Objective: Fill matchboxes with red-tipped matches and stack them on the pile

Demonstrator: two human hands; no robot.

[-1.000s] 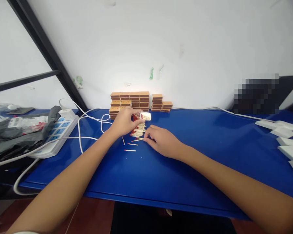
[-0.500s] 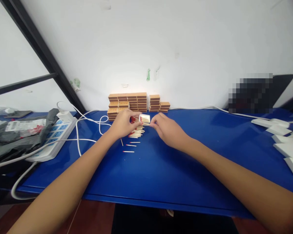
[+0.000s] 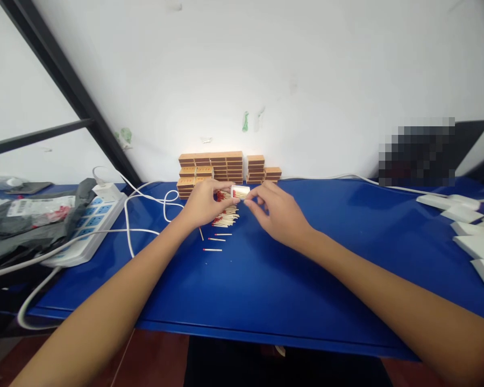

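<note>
Matchbox tray [image 3: 240, 190], small, white, pale sticks showing in it, held just above the blue table [image 3: 266, 290] near its back, in front of the stacked boxes. We pinch its left end with our left hand [image 3: 204, 204], fingers curled shut on it. Our right hand [image 3: 277, 213] meets it from the other side, thumb and fingertips closed on the tray's right end.

Just below, between the hands: match pile [image 3: 226, 217] lying on the table, red heads mostly to the left. A few loose matches [image 3: 213, 250] lie apart from the pile, nearer to us.

Behind the hands, against the white wall: matchbox stacks [image 3: 213, 165], brown, one wide stack and a lower one to its right.

Left part of the table: white power strip [image 3: 89, 226] with blue sockets, white cables [image 3: 145, 212] looping near it, grey plastic bag [image 3: 28, 220] just beside it. Far right edge: several white boxes [image 3: 474, 244], well apart from the hands.
</note>
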